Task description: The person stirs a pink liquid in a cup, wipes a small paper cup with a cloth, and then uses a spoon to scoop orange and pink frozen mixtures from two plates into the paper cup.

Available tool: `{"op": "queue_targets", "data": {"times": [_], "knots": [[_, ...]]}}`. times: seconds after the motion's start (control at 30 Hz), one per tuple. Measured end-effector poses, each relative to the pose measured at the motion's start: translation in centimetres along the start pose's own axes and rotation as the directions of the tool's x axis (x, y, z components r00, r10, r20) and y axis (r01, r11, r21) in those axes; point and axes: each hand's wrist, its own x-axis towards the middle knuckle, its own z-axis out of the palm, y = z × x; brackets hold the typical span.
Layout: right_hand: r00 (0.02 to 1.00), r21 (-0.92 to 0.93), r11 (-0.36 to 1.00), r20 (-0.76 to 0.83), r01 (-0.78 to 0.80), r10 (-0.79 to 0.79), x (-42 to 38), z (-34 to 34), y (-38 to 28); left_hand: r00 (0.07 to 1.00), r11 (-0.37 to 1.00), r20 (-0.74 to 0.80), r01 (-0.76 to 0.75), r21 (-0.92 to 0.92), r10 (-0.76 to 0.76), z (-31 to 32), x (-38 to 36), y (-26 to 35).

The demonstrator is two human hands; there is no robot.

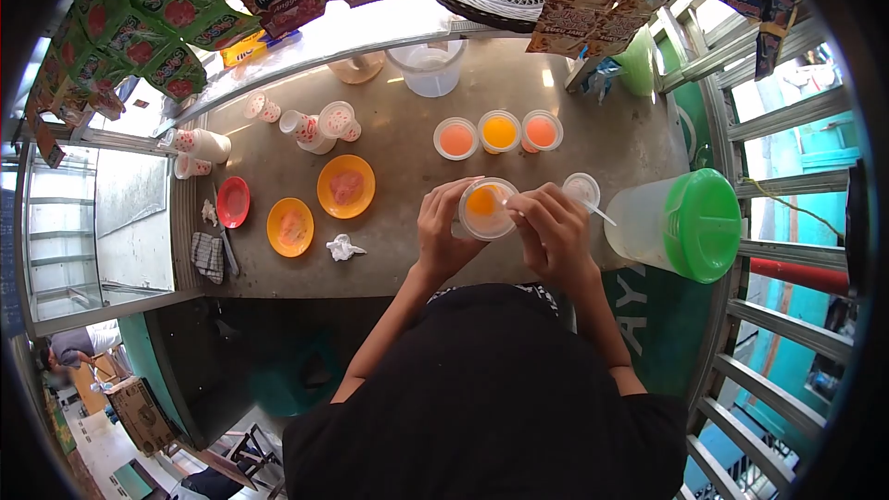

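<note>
My left hand (443, 230) is wrapped round the side of a clear plastic cup (488, 209) with orange contents. On the cup's right rim, my right hand (553, 227) has its fingers pinched together; what they grip there is too small to make out. Beyond the hands stand three filled cups in a row: a pink-orange one (456, 139), a yellow-orange one (500, 132) and another pink-orange one (542, 131). Just right of my right hand is a small cup (582, 190) with a white spoon (600, 212) by it.
A jar with a green lid (704, 225) stands at the right. Orange plates (346, 187), a red dish (234, 202) and stacked cups (315, 130) are on the left. A clear bucket (431, 69) stands at the back; sachets (153, 18) hang overhead. A person (83, 348) is lower left.
</note>
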Motion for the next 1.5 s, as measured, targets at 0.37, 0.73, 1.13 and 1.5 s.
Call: {"op": "queue_targets", "data": {"times": [0.37, 0.73, 1.13, 1.5], "knots": [[0.998, 0.158, 0.987, 0.060, -0.034, 0.024, -0.5, 0.1, 0.7, 0.998, 0.999, 0.035, 0.047, 0.020, -0.047, 0.7, -0.2, 0.2], [0.999, 0.080, 0.997, 0.048, 0.007, -0.011, 0.3, -0.6, 0.9, 0.996, 0.996, -0.005, 0.089, 0.008, -0.089, 0.7, -0.5, 0.7], [0.999, 0.101, 0.995, 0.049, -0.018, 0.013, -0.2, -0.7, 1.0, 0.995, 0.995, 0.030, 0.093, -0.031, -0.092, 1.2, -0.6, 0.5], [0.998, 0.181, 0.982, -0.006, -0.053, 0.055, -0.4, -0.1, 0.8, 0.994, 0.994, 0.051, 0.103, -0.037, -0.101, 1.0, -0.8, 0.3]]}}
